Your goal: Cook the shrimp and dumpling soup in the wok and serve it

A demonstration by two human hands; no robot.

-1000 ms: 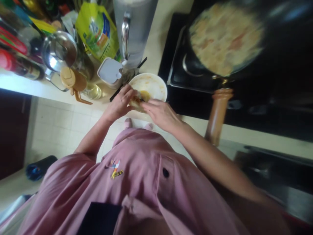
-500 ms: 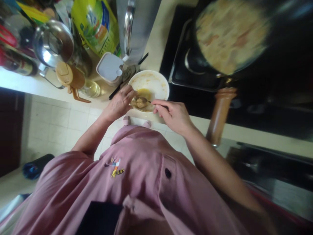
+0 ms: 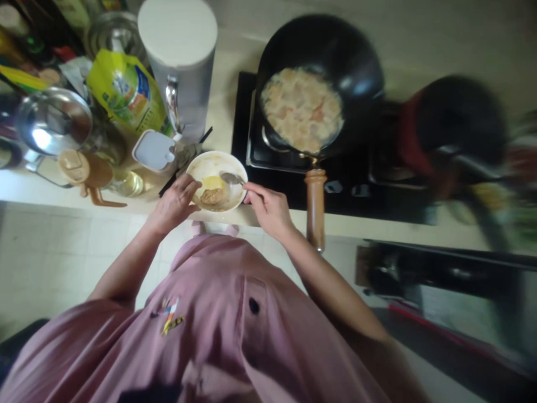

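On my feed I see left hand [image 3: 177,198] fingers clamped on white bowl [image 3: 208,161], right hand [image 3: 271,208] fingers clamped on spoon [image 3: 230,178].

Dim light, glare on wok [image 3: 331,53], right side heavily blurred

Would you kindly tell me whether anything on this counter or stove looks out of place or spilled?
I see no spill around the white bowl, but the wooden handle of the wok juts past the front edge of the counter, where it might get bumped.
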